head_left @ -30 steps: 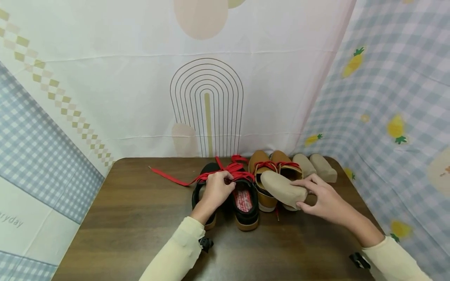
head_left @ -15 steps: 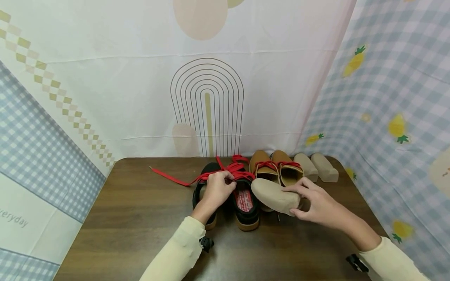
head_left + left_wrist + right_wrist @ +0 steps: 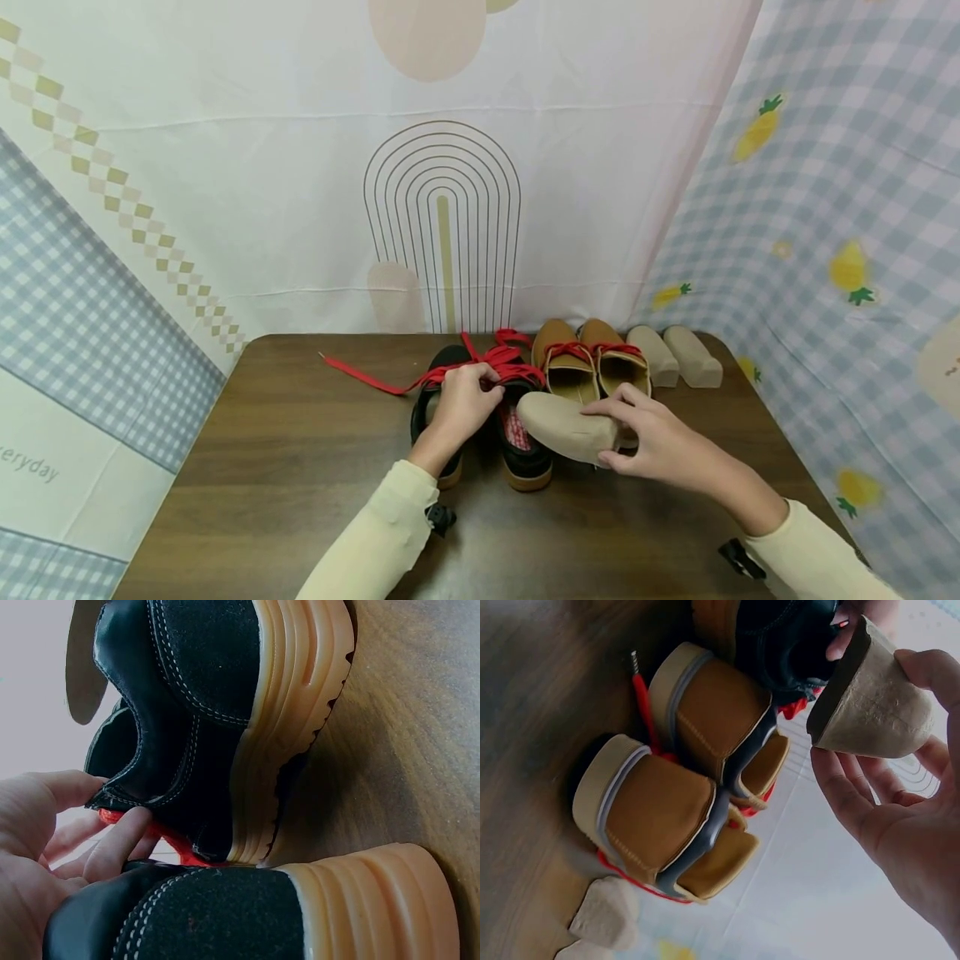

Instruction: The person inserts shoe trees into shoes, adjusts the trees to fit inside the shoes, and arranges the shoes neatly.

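My right hand (image 3: 660,437) grips a beige molded shoe insert (image 3: 566,423) by its heel end, thumb and fingers on opposite sides. Its rounded toe overlaps the opening of the right black shoe (image 3: 528,467) in the head view. With my left hand (image 3: 461,404) I pinch that shoe's collar edge near the red laces (image 3: 504,360); the left wrist view has the thumb and fingers on the black edge (image 3: 124,796). Inside this shoe a red-and-white patterned insole (image 3: 516,429) shows. Beside it stands the left black shoe (image 3: 448,357), partly behind my left hand, with something beige inside.
Right of the black shoes stand two tan shoes (image 3: 555,337) with red laces. Two more beige inserts (image 3: 692,358) lie at the back right corner. A loose red lace (image 3: 367,382) trails left over the brown table (image 3: 300,467). Patterned cloth walls (image 3: 300,208) surround the back and sides.
My right hand has carried the insert left and slightly down, from over the tan shoes to the right black shoe's opening. My left hand has stayed at the shoe's collar.
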Action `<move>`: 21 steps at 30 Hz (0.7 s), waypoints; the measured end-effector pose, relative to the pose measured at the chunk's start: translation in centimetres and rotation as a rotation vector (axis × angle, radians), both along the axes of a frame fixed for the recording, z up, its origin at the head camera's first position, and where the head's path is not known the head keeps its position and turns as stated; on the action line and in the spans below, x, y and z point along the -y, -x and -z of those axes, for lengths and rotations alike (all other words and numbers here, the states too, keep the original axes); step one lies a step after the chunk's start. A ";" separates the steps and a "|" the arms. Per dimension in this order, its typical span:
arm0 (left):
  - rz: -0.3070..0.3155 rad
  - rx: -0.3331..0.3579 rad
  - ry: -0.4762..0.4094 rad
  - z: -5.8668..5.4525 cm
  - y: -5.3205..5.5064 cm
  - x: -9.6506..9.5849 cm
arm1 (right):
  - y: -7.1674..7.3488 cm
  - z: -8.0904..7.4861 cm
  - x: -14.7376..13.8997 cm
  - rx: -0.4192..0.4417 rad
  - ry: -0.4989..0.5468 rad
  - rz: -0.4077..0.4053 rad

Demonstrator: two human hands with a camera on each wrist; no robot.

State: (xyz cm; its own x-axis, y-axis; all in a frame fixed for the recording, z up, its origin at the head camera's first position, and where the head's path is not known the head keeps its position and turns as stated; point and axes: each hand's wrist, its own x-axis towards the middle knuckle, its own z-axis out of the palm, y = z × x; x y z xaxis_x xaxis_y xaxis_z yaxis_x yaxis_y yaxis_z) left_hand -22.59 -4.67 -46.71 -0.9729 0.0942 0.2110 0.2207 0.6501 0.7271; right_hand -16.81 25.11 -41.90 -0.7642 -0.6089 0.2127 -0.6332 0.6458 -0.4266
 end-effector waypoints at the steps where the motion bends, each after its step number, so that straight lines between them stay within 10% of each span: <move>1: 0.000 0.000 -0.001 0.0 0.0 0.0 | 0.0 0.0 0.2 -0.003 -0.001 0.000; 21: 0.009 -0.024 -0.009 0.1 0.0 0.0 | -0.2 0.4 3.1 -0.107 -0.031 -0.013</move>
